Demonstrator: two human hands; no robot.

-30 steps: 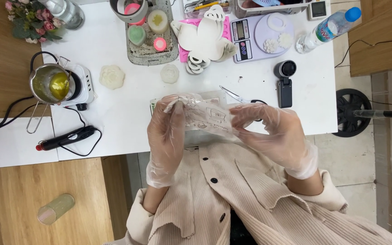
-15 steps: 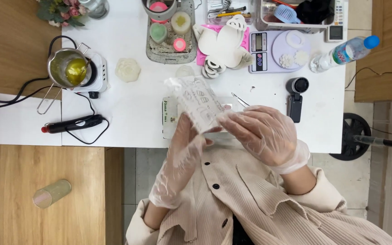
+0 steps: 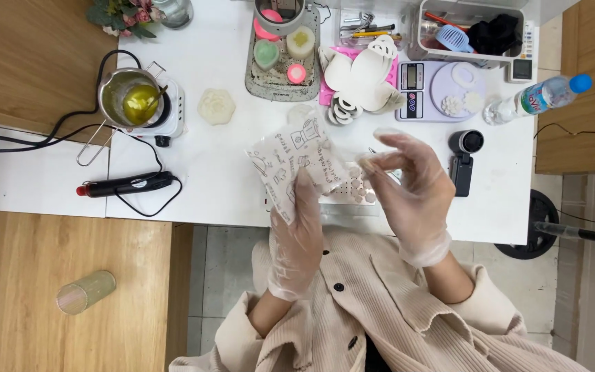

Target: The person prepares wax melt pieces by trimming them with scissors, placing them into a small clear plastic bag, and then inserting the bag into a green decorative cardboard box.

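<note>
**Gloved hands hold a printed clear bag over the white table**

The left hand, in a thin clear glove, has its fingers closed on the lower edge of a printed clear bag, which tilts up and to the left above the white table. The bag's film is see-through, so its far edge blurs into the table, and whether anything lies inside cannot be told. The right hand, also gloved, is half open just beside the bag's right side, thumb and forefinger pinched together near a faint bit of film; whether they grip the bag itself is hard to make out. Beneath the hands a tray of small pale pieces is mostly hidden. To the left stand a metal pot of yellow liquid on a small hotplate and a black corded tool. A kitchen scale and plastic bottle sit further back, right.
</note>
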